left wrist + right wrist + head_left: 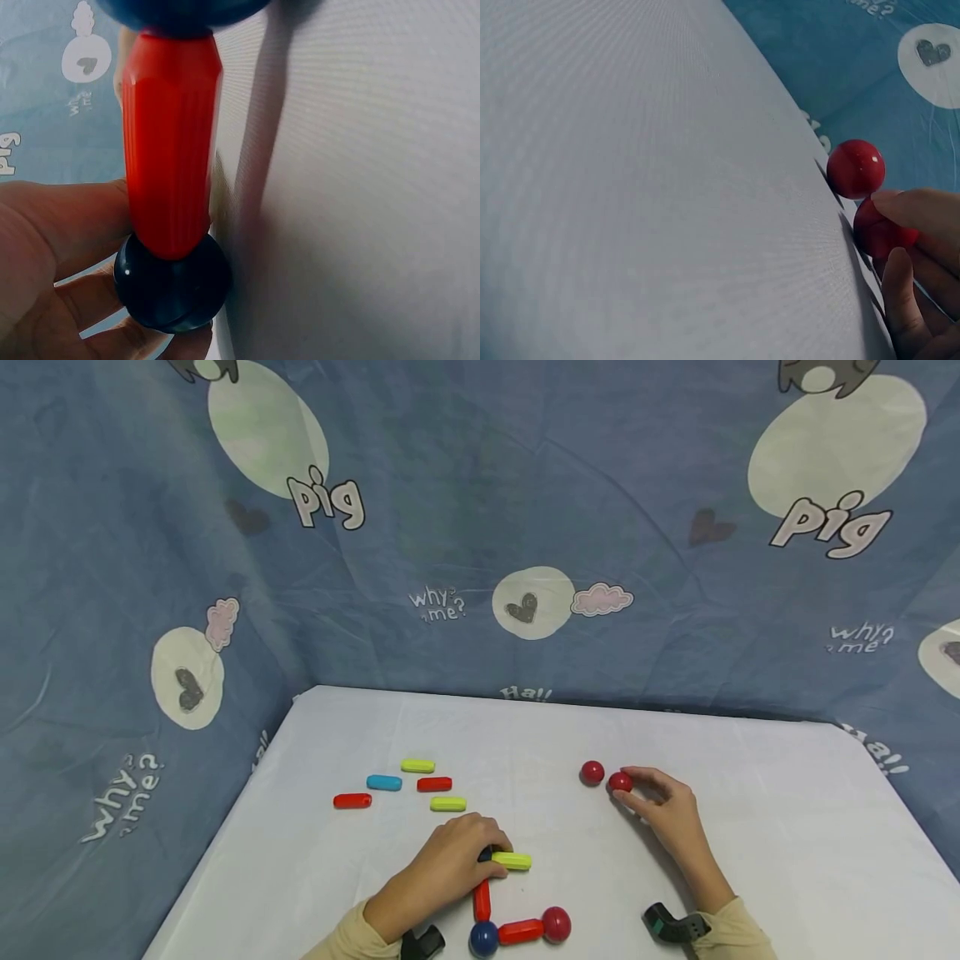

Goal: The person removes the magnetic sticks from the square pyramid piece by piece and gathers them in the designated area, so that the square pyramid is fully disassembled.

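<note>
My left hand [457, 853] grips a dark blue ball [172, 289] low over the white table. From this ball a yellow-green rod [513, 861] sticks out to the right, and a red rod [169, 142] runs toward me to a second blue ball [483, 938]. Another red rod [521, 932] links that ball to a red ball [557, 924]. Farther right, my right hand [667, 810] pinches a loose red ball [619, 782] between thumb and fingers. Close beside it lies another red ball [856, 169].
Back left on the table [787, 827] lie loose rods: a blue one [384, 782], two red ones, including this red rod [352, 801], and two yellow-green ones, including this yellow-green rod [417, 766]. A printed blue curtain [450, 668] stands behind the table.
</note>
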Motion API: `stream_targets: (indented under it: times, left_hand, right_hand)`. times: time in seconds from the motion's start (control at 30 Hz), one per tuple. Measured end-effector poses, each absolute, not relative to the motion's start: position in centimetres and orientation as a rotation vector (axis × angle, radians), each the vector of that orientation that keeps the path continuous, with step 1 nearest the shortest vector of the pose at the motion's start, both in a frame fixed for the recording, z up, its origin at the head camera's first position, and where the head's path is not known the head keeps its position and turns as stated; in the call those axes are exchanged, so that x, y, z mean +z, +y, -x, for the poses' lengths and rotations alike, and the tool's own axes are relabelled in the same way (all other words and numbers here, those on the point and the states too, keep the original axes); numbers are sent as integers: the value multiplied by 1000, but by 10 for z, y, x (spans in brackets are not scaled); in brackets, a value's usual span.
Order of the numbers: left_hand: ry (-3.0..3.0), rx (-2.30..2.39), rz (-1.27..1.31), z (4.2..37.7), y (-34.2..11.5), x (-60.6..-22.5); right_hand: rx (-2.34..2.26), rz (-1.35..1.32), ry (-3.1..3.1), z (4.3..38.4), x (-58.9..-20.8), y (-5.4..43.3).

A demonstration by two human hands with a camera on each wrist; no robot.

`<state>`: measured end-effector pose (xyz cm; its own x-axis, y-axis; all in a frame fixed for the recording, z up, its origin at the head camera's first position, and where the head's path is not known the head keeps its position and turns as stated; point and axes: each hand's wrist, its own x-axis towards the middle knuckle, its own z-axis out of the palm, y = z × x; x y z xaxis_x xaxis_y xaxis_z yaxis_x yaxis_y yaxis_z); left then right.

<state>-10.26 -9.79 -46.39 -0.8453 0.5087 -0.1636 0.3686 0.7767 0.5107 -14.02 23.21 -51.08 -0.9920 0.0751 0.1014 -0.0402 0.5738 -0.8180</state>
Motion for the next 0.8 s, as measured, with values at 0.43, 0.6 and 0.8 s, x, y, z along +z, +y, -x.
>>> stream_targets:
  times: [0.43, 0.6, 0.8]
  left_hand:
    - [2681, 685, -678, 104, -98, -465]
    - [2674, 685, -664, 103, -98, -465]
    - [2670, 682, -652, 102, -98, -465]
  right_hand:
    - [1399, 18, -2655, 141, -512, 232]
    - [1405, 13, -2639, 140, -513, 232]
    - [1427, -4, -2629, 140, -513, 231]
